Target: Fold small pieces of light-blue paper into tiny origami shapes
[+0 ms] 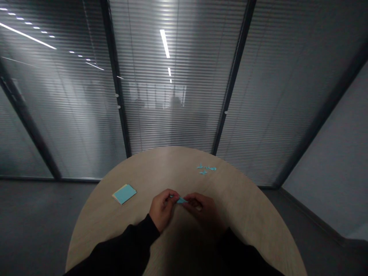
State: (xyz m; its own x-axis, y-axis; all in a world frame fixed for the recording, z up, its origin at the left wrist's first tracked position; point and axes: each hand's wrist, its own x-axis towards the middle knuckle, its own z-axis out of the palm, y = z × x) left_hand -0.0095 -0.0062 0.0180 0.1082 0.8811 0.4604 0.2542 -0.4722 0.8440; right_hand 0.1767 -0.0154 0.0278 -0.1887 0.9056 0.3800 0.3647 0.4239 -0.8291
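Note:
Both of my hands meet above the middle of a round, light wooden table [253, 214]. Between their fingertips is a small piece of light blue folded paper [181, 200]. My left hand [162, 209] pinches its left end with curled fingers. My right hand [202, 209] pinches its right end. Black sleeves cover both of my forearms. Most of the paper is hidden by my fingers.
A small stack of square paper sheets [124, 193], blue on top, lies on the table's left part. Several small blue folded paper figures [206, 168] sit near the far edge. Behind the table stand glass walls with shut blinds [178, 96] and dark frames.

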